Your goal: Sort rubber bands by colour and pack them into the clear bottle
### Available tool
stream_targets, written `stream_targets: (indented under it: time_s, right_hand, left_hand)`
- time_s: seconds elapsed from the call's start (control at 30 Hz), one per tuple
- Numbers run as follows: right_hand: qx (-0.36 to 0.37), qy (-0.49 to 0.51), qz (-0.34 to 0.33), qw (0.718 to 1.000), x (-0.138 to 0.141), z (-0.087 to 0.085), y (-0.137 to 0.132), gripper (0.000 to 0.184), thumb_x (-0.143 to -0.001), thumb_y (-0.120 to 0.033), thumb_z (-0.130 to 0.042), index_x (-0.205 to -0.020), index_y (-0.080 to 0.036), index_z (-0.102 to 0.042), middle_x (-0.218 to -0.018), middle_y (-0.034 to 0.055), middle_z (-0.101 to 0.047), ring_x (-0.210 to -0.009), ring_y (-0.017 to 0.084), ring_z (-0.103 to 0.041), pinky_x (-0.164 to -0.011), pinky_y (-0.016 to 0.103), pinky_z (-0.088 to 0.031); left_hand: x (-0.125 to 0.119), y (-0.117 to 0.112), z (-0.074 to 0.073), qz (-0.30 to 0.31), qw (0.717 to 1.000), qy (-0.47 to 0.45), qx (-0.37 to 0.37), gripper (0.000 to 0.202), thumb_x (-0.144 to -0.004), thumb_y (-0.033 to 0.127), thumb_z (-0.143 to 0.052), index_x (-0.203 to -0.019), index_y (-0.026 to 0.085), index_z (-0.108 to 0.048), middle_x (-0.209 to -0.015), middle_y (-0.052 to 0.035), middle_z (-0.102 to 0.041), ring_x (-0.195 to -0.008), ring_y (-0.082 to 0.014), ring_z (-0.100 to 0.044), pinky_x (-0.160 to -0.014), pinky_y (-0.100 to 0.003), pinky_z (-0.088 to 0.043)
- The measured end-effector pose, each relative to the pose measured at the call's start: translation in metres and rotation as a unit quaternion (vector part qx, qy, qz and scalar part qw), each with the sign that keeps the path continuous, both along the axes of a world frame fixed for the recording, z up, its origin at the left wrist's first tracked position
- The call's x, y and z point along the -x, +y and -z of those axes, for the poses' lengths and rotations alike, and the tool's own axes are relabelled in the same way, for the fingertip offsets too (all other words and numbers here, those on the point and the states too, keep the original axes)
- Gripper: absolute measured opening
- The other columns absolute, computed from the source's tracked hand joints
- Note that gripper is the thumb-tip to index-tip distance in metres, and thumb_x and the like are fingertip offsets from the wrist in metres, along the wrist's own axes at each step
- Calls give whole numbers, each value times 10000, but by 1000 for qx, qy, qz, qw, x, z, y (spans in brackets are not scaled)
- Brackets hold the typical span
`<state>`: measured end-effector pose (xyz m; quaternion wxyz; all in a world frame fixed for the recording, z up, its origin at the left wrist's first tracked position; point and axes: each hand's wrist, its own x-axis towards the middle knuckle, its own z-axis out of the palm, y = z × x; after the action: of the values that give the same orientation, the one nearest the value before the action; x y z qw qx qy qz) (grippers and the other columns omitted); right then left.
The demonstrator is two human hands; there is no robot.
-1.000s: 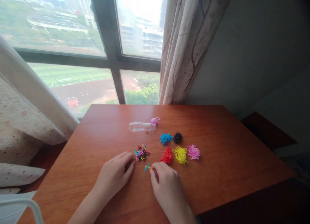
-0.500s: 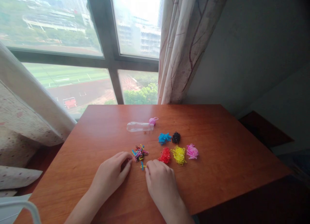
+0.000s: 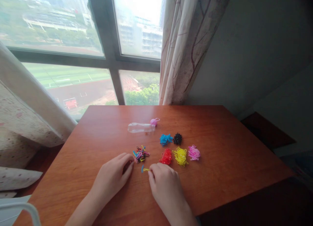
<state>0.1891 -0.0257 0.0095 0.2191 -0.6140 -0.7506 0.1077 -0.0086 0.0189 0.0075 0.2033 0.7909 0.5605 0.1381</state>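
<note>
My right hand (image 3: 164,180) pinches the end of a small yellow rubber band (image 3: 146,169). A blue rubber band (image 3: 142,169) lies on the table at the yellow one's other end. Just behind them is a small mixed heap of coloured rubber bands (image 3: 141,154). My left hand (image 3: 116,170) rests at that heap's left edge, thumb and fingers curled with the tips close together; what they hold, if anything, is too small to make out. Right of the heap lie a red pile (image 3: 166,157) and a yellow pile (image 3: 181,156) of rubber bands.
Blue bands (image 3: 166,139), black bands (image 3: 177,139) and pink bands (image 3: 194,152) lie in separate piles. Farther back, a clear bottle (image 3: 140,127) lies on its side beside a pink cap (image 3: 153,122). The wooden table (image 3: 220,138) ends at a window with curtains.
My right hand has shifted slightly right, drawing the yellow band with it. The yellow and blue bands, crossed before, now look apart or barely touching. My left hand has hardly moved.
</note>
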Motion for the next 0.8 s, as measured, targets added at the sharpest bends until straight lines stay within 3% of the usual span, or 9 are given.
stream_targets:
  time_s: [0.13,0.33,0.63,0.8]
  right_hand:
    - [12,6,-3,1000,-2,3,0,163,-854,-96,-600,-765,-232,-581,-760,-12,-659,-707,174,-603,-605,279,-306]
    - [-30,72,17,997,-17,-2,-1,149,-896,-137,-541,-799,-226,-611,-744,-8,-655,-690,164,-605,-641,263,-346]
    - [-87,67,136,985,-94,6,-2,204,-941,-290,-492,-884,-206,-669,-853,54,-731,-720,188,-679,-659,260,-453]
    - [-88,41,170,981,-114,10,2,225,-937,-315,-496,-880,-210,-687,-837,62,-743,-642,184,-677,-617,269,-467]
  left_hand:
    - [0,-1,1,-2,1000,-4,-1,200,-943,307,-423,-910,255,-613,-912,-5,-693,-821,-186,-662,-721,-268,-466]
    - [1,-3,1,9,1000,-11,2,195,-943,307,-427,-933,254,-614,-910,-6,-689,-816,-182,-657,-725,-266,-467]
    - [1,-2,-2,17,1000,-11,-3,213,-941,320,-427,-918,259,-630,-916,-10,-692,-813,-182,-657,-708,-259,-468]
    - [1,-2,-4,16,1000,-12,1,221,-939,323,-431,-905,254,-637,-892,-12,-690,-788,-180,-653,-691,-258,-468]
